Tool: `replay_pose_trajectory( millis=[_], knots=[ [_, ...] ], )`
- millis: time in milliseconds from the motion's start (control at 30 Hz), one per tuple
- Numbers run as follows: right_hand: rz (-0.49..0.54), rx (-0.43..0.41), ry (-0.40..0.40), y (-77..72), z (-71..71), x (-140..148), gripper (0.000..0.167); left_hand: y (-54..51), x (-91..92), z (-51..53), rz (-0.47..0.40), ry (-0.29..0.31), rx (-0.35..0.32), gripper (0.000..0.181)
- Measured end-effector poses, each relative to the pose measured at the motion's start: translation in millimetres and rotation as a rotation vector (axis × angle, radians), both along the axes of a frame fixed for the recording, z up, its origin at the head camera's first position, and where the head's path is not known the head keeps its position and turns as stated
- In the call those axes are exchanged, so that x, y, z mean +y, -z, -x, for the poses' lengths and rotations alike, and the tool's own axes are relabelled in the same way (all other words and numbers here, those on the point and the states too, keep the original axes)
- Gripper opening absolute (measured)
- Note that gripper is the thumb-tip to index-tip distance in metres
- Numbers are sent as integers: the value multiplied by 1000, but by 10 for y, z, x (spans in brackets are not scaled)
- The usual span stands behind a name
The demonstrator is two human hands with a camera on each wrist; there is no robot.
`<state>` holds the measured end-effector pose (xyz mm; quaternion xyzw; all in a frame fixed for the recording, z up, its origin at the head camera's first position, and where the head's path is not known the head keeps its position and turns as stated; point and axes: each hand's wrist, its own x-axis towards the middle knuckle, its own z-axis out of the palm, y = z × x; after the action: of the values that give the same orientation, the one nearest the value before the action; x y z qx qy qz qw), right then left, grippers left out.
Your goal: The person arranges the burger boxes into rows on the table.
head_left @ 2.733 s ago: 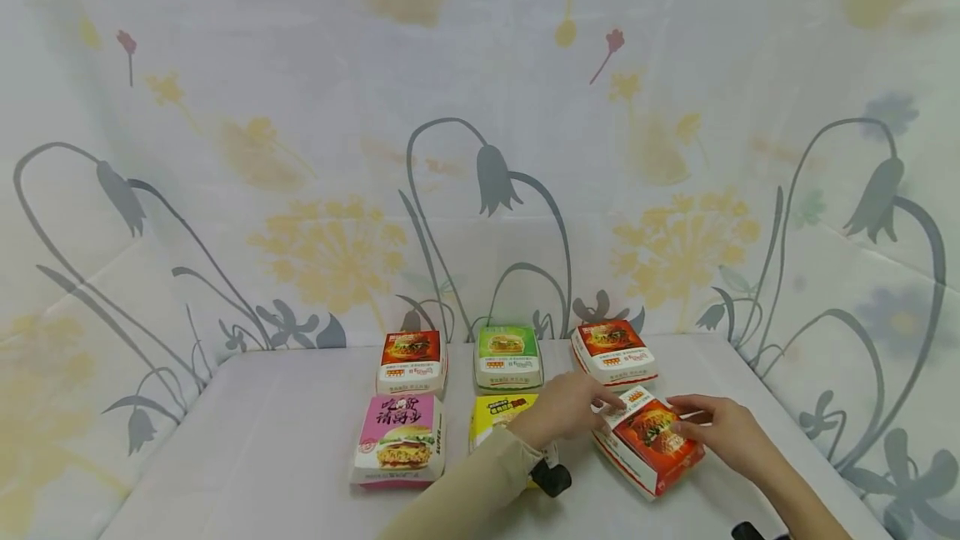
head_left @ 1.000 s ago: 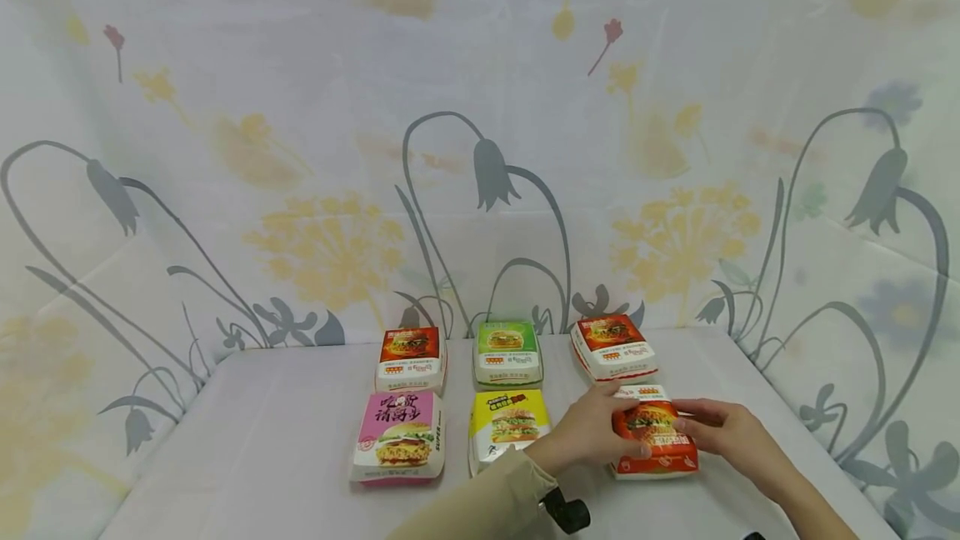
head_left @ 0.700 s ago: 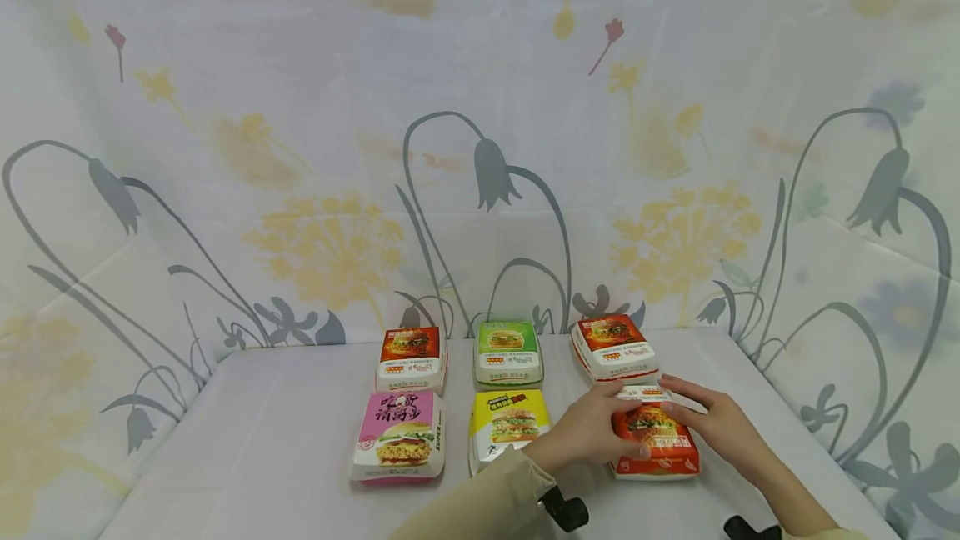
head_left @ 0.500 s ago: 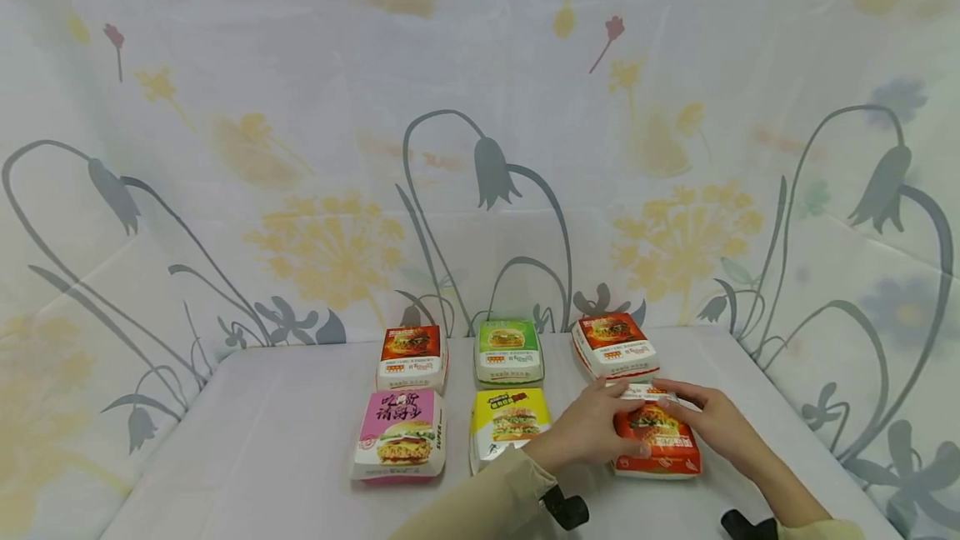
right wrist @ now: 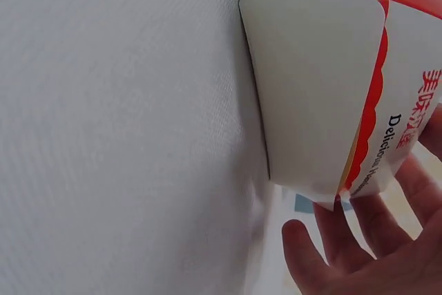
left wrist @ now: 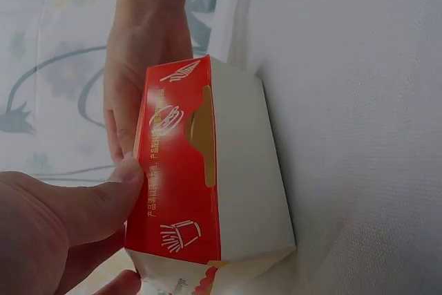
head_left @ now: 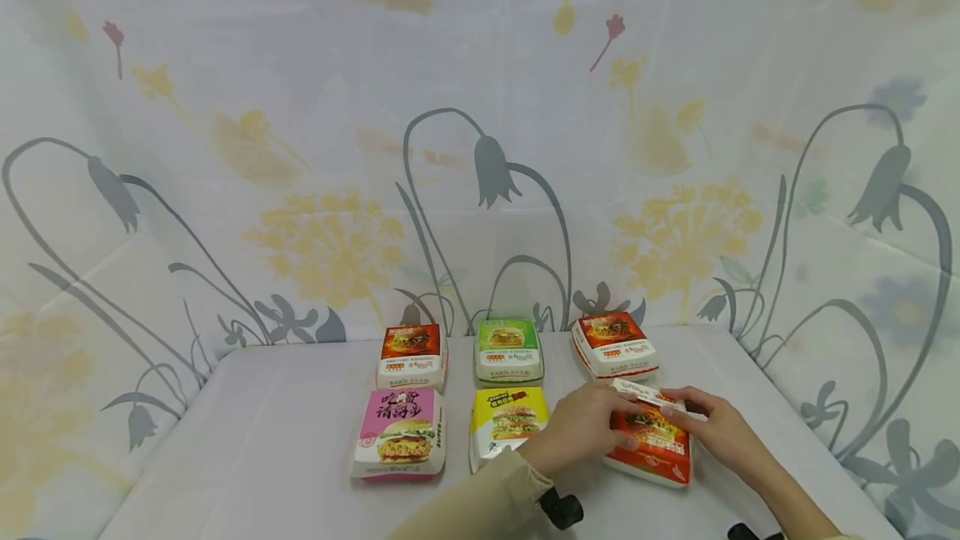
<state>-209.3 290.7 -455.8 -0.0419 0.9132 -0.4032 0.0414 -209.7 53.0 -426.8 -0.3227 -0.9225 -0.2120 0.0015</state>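
Observation:
A red-and-white paper burger box sits at the near right of the table, turned slightly askew. My left hand grips its left side; in the left wrist view the thumb presses the red panel's edge, above a cut-out in the box. On the right, my right hand holds the far right corner, its thumb over the top. The right wrist view has several fingers of the right hand against the white side of the box. The fingertips under the left palm are partly hidden.
Beside the left hand lies a yellow burger box, then a pink one. Behind stand a red box, a green box and another red box, close to the flowered cloth backdrop.
Across the frames the held box turns clockwise, lately by a small further twist. The right hand has shifted from its right side to the far right corner. The other boxes stay put.

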Motion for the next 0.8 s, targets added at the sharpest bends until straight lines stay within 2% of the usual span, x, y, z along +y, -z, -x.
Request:
replay_pose_trajectory(
  millis=[267, 467, 600, 800],
  knots=[
    [-30, 80, 14, -22, -92, -9, 44, -30, -51, 20, -48, -80, -80, 36],
    [-33, 122, 40, 3, -157, -43, 48, -66, -55, -10, -34, -40, -124, 38],
    [-33, 162, 40, 7, -180, -76, 53, -91, -60, -21, -26, -39, -145, 44],
    [-68, 226, 26, -16, -231, -117, 51, -64, -62, -20, -28, -15, -160, 55]
  ],
)
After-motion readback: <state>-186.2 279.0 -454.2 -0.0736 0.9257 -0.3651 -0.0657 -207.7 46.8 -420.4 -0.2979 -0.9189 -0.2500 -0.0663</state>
